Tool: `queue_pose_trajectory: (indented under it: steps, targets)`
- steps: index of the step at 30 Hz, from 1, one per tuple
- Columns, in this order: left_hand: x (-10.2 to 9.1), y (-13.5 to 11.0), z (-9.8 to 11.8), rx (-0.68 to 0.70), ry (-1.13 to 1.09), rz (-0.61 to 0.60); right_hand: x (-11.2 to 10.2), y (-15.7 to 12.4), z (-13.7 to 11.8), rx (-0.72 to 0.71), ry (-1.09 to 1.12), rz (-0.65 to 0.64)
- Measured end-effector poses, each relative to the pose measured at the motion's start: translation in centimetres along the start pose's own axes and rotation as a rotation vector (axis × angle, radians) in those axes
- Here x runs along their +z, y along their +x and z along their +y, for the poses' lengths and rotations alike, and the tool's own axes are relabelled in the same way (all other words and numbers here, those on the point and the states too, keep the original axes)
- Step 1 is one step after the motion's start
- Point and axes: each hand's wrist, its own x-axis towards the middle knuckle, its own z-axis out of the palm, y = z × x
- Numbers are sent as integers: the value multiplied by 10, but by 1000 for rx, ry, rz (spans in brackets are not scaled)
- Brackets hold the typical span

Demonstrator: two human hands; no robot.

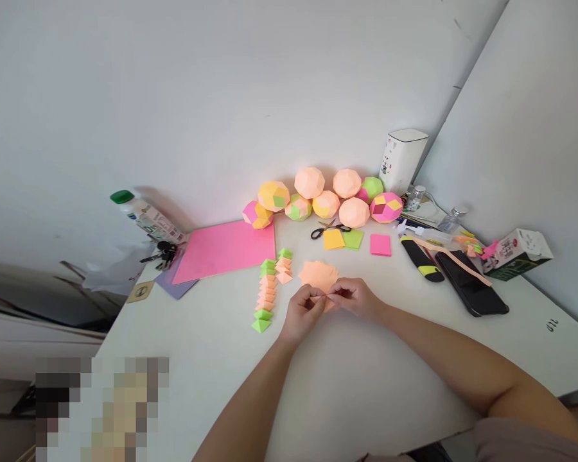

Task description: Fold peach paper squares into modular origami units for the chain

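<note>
Both hands meet over the table around a peach folded-paper piece (319, 274) with a jagged edge. My left hand (304, 311) pinches its near edge between thumb and fingertips. Right beside it, my right hand (357, 298) pinches the same edge, the fingertips of the two hands almost touching. The near part of the paper is partly hidden by my fingers. To the left lie two rows of small folded paper units, a longer one of peach units (267, 292) with green units (262, 321) at its ends, and a shorter one (284, 269).
Several faceted paper balls (309, 183) line the wall. Scissors (328, 230) lie before them, near yellow (334, 239), green (353, 239) and pink (380, 245) sticky notes. A pink sheet (226, 250) and a bottle (149, 218) are left; a cutter (421, 258), phone (472, 282) and carton (520, 253) right.
</note>
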Motion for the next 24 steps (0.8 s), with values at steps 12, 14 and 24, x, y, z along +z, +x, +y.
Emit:
queue_pose_trajectory:
  steps: [12,14,24]
  targets:
    - [-2,0,-4,-174,-301,86,-2,-1,-1,83,121,65]
    - [-1,1,-5,-185,-337,108,-2,-1,0,95,133,73]
    - [0,0,-3,-135,-207,-35,-2,0,-1,55,106,15]
